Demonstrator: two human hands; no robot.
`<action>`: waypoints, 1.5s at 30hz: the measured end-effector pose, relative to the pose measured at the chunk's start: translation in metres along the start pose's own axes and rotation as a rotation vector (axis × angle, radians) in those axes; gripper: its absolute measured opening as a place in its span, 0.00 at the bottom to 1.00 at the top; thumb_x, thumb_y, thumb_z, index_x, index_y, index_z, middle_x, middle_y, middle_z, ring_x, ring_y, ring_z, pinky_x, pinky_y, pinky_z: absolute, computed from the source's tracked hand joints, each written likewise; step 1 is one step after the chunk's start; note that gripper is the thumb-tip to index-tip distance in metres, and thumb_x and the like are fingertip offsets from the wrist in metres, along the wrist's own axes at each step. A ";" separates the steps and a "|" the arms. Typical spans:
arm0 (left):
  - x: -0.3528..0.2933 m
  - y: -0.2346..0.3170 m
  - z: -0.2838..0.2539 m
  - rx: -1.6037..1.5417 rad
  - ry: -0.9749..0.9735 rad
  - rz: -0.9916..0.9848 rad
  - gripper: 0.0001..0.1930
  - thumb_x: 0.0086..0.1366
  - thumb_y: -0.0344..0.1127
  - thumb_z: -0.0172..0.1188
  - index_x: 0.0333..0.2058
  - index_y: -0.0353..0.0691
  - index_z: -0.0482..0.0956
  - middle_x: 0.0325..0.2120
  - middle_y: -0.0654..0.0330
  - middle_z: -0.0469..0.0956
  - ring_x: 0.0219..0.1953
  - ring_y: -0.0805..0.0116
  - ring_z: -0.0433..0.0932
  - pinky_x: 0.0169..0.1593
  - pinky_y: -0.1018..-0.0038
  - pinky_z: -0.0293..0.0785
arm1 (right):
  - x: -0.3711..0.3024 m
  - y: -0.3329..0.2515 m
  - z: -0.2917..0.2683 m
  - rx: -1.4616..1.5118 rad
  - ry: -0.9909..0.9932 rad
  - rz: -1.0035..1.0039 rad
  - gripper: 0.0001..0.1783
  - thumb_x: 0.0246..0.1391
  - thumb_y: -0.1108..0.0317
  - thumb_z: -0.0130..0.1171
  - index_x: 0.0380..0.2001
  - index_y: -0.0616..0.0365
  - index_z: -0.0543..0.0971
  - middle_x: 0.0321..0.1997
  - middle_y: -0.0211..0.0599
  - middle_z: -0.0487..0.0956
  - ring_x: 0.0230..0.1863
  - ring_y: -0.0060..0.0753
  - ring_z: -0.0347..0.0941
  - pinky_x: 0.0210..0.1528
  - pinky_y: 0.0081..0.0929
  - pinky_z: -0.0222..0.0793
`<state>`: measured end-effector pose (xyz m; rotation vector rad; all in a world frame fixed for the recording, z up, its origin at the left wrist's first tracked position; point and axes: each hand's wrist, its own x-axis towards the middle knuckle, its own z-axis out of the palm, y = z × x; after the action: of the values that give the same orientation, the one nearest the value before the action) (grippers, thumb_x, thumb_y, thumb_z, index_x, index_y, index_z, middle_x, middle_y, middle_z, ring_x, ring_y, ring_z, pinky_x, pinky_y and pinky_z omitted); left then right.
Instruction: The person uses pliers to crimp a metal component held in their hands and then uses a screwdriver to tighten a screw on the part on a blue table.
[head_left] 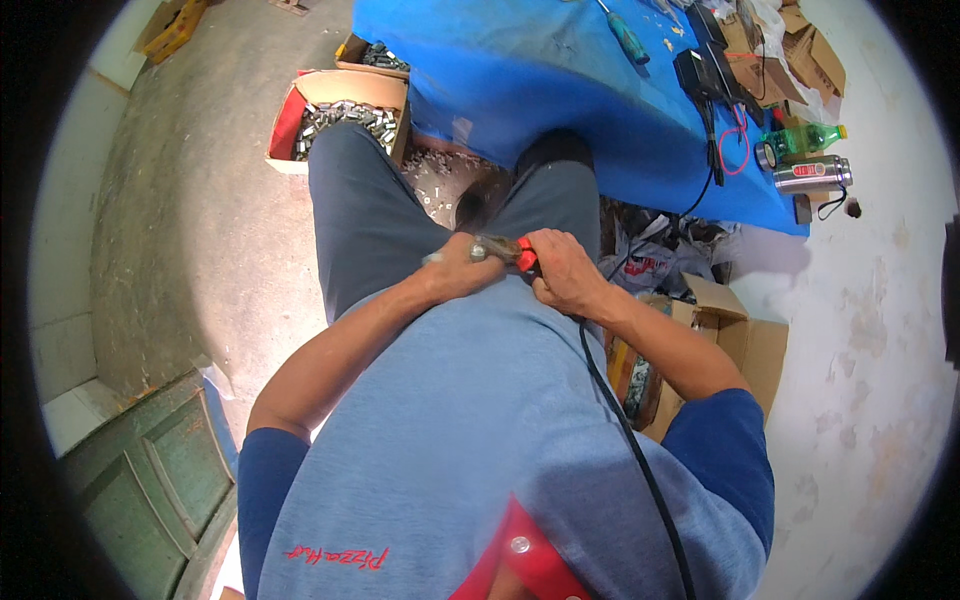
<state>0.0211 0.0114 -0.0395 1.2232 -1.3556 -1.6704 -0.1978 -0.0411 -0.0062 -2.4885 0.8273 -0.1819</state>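
Observation:
My right hand [568, 272] is closed round the red grips of a pair of pliers [526, 256], held over my lap. The metal jaws point left and meet my left hand [462, 270]. Its fingers are closed on a small silvery metal piece [478, 252] at the jaws. Motion blur and my fingers hide the exact shape of this piece and how the jaws sit on it.
By my left knee, a cardboard box [285, 125] holds many small metal pieces. Ahead, a blue-covered table [480, 70] carries a screwdriver [628, 40], black devices [700, 75], a green bottle [810, 138] and a steel flask [812, 174]. An open carton [755, 350] stands to my right.

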 end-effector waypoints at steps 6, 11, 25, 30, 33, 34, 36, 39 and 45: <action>-0.009 0.007 0.003 -0.057 0.057 0.003 0.12 0.61 0.37 0.56 0.33 0.33 0.81 0.23 0.65 0.76 0.29 0.79 0.71 0.33 0.73 0.70 | -0.002 -0.008 -0.004 -0.013 0.060 0.027 0.26 0.39 0.76 0.55 0.47 0.62 0.71 0.41 0.52 0.75 0.46 0.57 0.70 0.50 0.44 0.64; -0.007 0.011 0.000 -0.049 0.078 -0.069 0.18 0.64 0.40 0.59 0.17 0.40 0.71 0.15 0.73 0.63 0.21 0.82 0.59 0.24 0.73 0.58 | -0.003 -0.004 -0.022 0.391 -0.005 0.396 0.26 0.45 0.75 0.54 0.51 0.64 0.71 0.39 0.45 0.78 0.42 0.44 0.77 0.47 0.34 0.70; -0.004 0.010 -0.009 -0.350 0.150 -0.209 0.16 0.65 0.41 0.59 0.18 0.49 0.68 0.15 0.74 0.63 0.18 0.82 0.56 0.22 0.78 0.50 | 0.058 0.043 -0.108 0.523 0.709 0.397 0.23 0.49 0.72 0.57 0.51 0.63 0.75 0.36 0.29 0.76 0.35 0.19 0.70 0.38 0.21 0.69; -0.002 0.003 -0.011 -0.458 0.171 -0.197 0.14 0.65 0.40 0.59 0.21 0.50 0.68 0.16 0.75 0.63 0.18 0.83 0.57 0.21 0.78 0.50 | 0.088 0.134 -0.161 0.118 0.963 0.538 0.14 0.45 0.67 0.59 0.35 0.65 0.76 0.23 0.34 0.73 0.26 0.25 0.67 0.30 0.29 0.64; -0.005 0.003 -0.013 -0.518 0.180 -0.207 0.13 0.65 0.41 0.59 0.22 0.50 0.68 0.16 0.74 0.63 0.17 0.83 0.58 0.21 0.79 0.51 | 0.102 0.178 -0.181 -0.026 0.925 0.722 0.17 0.40 0.60 0.63 0.30 0.64 0.77 0.25 0.42 0.78 0.29 0.39 0.75 0.36 0.37 0.68; -0.007 0.003 -0.013 -0.539 0.190 -0.215 0.13 0.65 0.41 0.59 0.23 0.50 0.69 0.16 0.74 0.63 0.17 0.83 0.59 0.20 0.79 0.52 | 0.103 0.190 -0.183 -0.048 0.930 0.731 0.18 0.40 0.59 0.63 0.31 0.63 0.78 0.27 0.44 0.80 0.31 0.43 0.76 0.38 0.38 0.69; -0.006 -0.007 -0.013 -0.598 0.205 -0.215 0.13 0.65 0.41 0.60 0.24 0.49 0.69 0.16 0.74 0.63 0.17 0.83 0.59 0.20 0.79 0.52 | 0.113 0.184 -0.185 -0.090 0.927 0.736 0.20 0.39 0.58 0.64 0.33 0.63 0.81 0.31 0.48 0.82 0.35 0.47 0.79 0.41 0.39 0.72; -0.006 -0.003 -0.013 -0.614 0.214 -0.229 0.15 0.66 0.42 0.59 0.22 0.48 0.68 0.15 0.73 0.62 0.17 0.82 0.57 0.20 0.79 0.51 | 0.118 0.176 -0.195 -0.087 0.788 0.836 0.25 0.43 0.54 0.64 0.39 0.64 0.81 0.42 0.55 0.82 0.48 0.57 0.78 0.51 0.44 0.71; -0.007 0.004 -0.015 -0.696 0.288 -0.290 0.19 0.68 0.41 0.58 0.19 0.50 0.63 0.15 0.73 0.59 0.16 0.81 0.53 0.20 0.78 0.47 | 0.111 0.087 -0.136 -0.076 1.131 0.324 0.11 0.57 0.64 0.61 0.36 0.62 0.81 0.33 0.48 0.81 0.36 0.48 0.78 0.41 0.40 0.72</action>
<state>0.0371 0.0115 -0.0342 1.1944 -0.3680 -1.8428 -0.1913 -0.2239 0.0636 -2.1266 1.6407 -1.5271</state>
